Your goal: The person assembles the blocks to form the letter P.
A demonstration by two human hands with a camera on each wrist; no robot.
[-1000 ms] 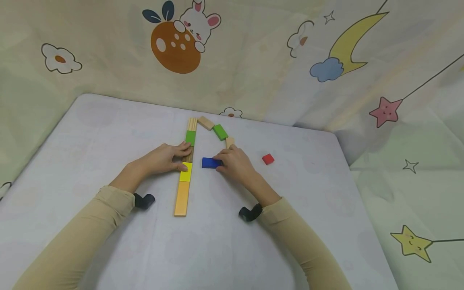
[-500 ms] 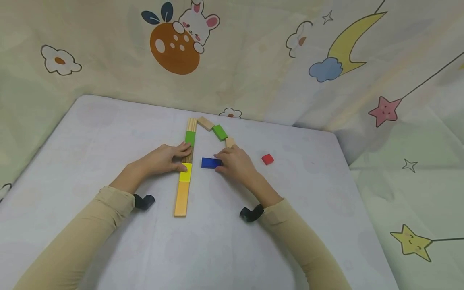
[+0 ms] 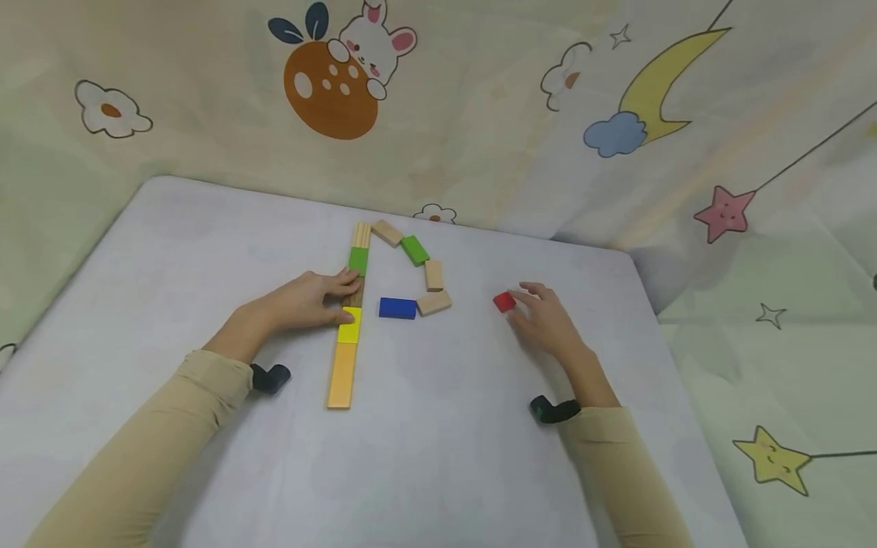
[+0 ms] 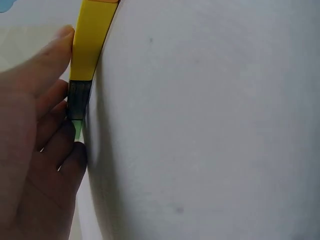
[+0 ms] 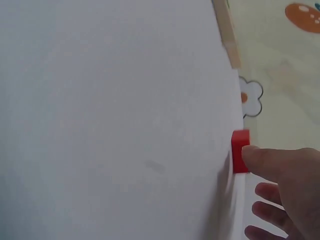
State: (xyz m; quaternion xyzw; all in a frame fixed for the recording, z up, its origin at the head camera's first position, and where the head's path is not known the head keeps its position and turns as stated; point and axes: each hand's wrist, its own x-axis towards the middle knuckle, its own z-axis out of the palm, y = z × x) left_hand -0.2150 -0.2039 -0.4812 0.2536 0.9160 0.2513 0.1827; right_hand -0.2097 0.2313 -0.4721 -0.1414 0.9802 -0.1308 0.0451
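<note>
At the right of the blocks, my right hand (image 3: 546, 321) has thumb and index finger at the small red block (image 3: 504, 302), pinching it at its right end. In the right wrist view the thumb overlaps the red block (image 5: 240, 152) while the other fingers stay apart from it. My left hand (image 3: 304, 299) rests with its fingertips against a straight row of blocks. Its thumb touches the yellow block (image 3: 349, 326), and its other fingers lie along the brown block (image 3: 352, 293) and the green block (image 3: 358, 260). In the left wrist view the thumb lies beside the yellow block (image 4: 89, 45).
The row runs from a ribbed pale block (image 3: 361, 234) down to a long orange block (image 3: 340, 377). Right of it, plain wooden blocks (image 3: 434, 275), a green block (image 3: 414, 250) and a blue block (image 3: 397, 308) form a curve. A patterned curtain (image 3: 479, 152) hangs behind the white table (image 3: 438, 457).
My right hand has left the blue block and moved right to the red block, uncovering a wooden block beside the blue one. My left hand stays in place.
</note>
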